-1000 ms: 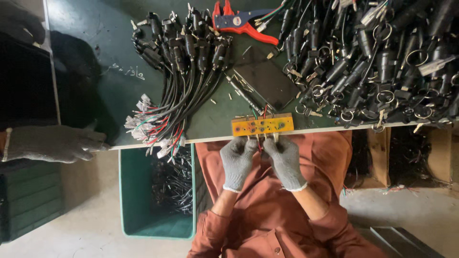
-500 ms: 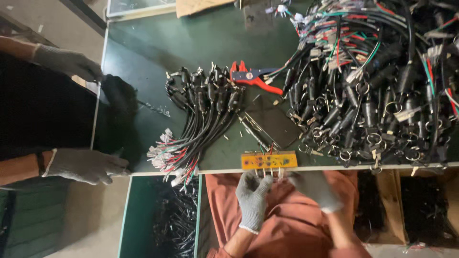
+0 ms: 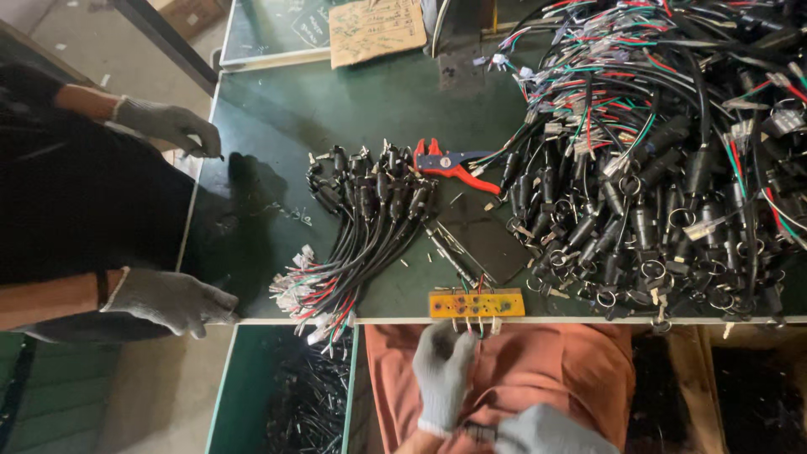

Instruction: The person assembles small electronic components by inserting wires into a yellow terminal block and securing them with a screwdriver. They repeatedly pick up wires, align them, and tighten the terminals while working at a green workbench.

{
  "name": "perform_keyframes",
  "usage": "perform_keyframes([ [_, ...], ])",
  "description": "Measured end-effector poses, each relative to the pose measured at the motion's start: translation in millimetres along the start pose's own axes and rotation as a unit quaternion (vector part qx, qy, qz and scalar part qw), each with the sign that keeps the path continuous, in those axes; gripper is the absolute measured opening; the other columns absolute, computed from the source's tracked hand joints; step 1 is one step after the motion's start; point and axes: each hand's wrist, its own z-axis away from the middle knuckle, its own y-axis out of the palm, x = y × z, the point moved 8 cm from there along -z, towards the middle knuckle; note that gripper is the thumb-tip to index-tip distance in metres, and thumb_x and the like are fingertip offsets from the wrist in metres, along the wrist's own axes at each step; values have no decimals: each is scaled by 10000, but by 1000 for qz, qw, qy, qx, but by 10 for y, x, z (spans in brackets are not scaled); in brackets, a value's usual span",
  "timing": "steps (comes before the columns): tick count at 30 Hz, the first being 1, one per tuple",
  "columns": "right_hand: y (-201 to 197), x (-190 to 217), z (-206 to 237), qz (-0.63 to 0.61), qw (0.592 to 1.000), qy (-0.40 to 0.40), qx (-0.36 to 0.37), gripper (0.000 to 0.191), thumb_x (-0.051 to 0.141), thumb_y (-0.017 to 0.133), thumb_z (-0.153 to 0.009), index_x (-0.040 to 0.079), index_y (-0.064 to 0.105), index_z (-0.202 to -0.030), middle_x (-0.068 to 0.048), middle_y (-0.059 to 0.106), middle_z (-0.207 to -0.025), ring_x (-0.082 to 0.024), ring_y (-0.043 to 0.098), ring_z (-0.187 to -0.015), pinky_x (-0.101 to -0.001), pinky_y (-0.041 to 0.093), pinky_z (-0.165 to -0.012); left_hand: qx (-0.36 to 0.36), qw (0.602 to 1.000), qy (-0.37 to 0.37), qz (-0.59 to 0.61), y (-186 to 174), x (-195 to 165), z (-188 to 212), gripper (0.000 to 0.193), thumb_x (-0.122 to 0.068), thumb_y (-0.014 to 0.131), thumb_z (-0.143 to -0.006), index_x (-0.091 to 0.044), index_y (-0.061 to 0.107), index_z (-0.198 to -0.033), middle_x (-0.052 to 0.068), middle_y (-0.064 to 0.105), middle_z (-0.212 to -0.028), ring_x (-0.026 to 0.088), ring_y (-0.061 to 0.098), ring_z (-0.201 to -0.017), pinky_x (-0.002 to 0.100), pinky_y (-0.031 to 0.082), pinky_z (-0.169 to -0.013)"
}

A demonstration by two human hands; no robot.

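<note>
- Now your left hand (image 3: 443, 370) sits under the orange block (image 3: 477, 303) at the surface (image 3: 277, 126) edge, fingers seemingly pinching its wires; grip unclear.
- Your right hand (image 3: 551, 430) is half cropped; can't tell.
- Tugging could drag the block off.

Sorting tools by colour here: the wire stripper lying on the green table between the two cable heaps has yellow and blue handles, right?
Not quite. In the head view the wire stripper on the green table has red and blue handles, not yellow. It does lie between the small cable bundle and the big heap.
</note>
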Motion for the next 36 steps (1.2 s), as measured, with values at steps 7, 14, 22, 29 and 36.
perform_keyframes([
  [7, -2, 197, 73, -118, 982, 114, 89, 246, 178, 683, -945, 83, 774, -1152, -190, 705, -948, -424, 661, -889, -467, 523, -791, 169, 725, 465, -479, 244, -278, 469, 468, -300, 709, -732, -126, 676, -1165, 83, 693, -1047, 284, 701, -947, 491, 559, -788],
  [14, -130, 409, -52, 105, 994, -10, 9, 180, 237, 706, -874, 74, 763, -926, -128, 758, -943, -357, 703, -858, -457, 542, -723, 421, 797, 210, -378, 308, 228, 516, 254, -297, 731, -790, -131, 736, -983, 78, 701, -778, 318, 680, -718, 492, 525, -641],
  [22, -609, 474, -28, 141, 989, 38, 17, 143, 261, 707, -856, 131, 756, -825, -54, 757, -809, -260, 687, -820, -403, 557, -749, 276, 887, 176, -326, -51, -92, 96, 131, -217, 857, -716, -158, 743, -741, 99, 672, -648, 323, 664, -592, 446, 513, -535],
  [29, -961, 817, 84, 103, 911, 24, -398, 172, 138, 679, -941, 28, 720, -1067, -86, 749, -986, -223, 737, -856, -324, 570, -741, 266, 923, 154, -231, 98, -108, 80, 87, -104, 727, -770, -150, 765, -833, 107, 666, -677, 306, 645, -573, 364, 532, -564],
  [36, -422, 357, -21, 12, 943, 49, -328, 133, 44, 635, -899, 64, 730, -990, -50, 726, -852, -163, 678, -726, -286, 531, -658, 272, 943, 119, -149, 129, 15, 109, 262, -52, 694, -753, -131, 752, -995, 99, 712, -818, 237, 695, -684, 322, 565, -651],
])
